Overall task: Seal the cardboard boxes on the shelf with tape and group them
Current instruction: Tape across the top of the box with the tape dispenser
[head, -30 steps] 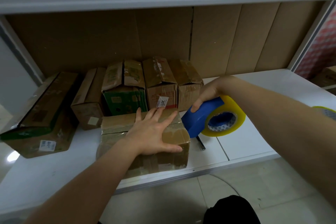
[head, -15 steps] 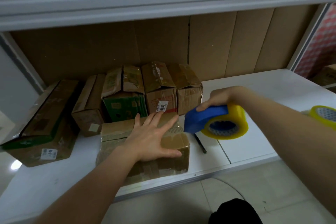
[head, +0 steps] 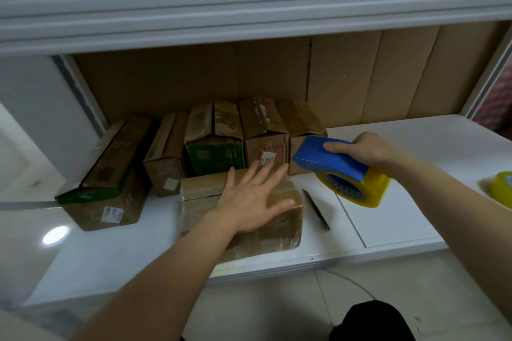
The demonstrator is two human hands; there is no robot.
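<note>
— Pressing down with my left hand (head: 250, 202), that's what I've got going: palm flat and fingers spread wide on top of the front cardboard box (head: 241, 219), gripping nothing, just lying on it.

— Where does that box sit?

— Near the front edge of the white shelf (head: 110, 257), left of the seam between the shelf panels. Clear tape runs across its top and down its front face.

— And your right hand?

— My right hand (head: 368, 151) is curled around the blue tape dispenser (head: 329, 159), fingers on its top, the rest of the grip hidden from me. The yellow tape roll (head: 357, 188) hangs from its underside. The dispenser is held off the shelf, to the right of the front box and just in front of the rightmost box in the back row.

— What's behind?

— A row of five cardboard boxes (head: 264, 133) standing side by side toward the back edge, against the cardboard backing. The one at the far left (head: 108, 174) is long and angled, with green print; the middle one shows a green front (head: 214, 155); the next carries a small white label.

— Anything else on the shelf?

— A thin dark tool (head: 315, 209), lying just right of the front box; I can't tell what it is. A second yellow tape roll (head: 501, 188) rests at the right edge.
</note>
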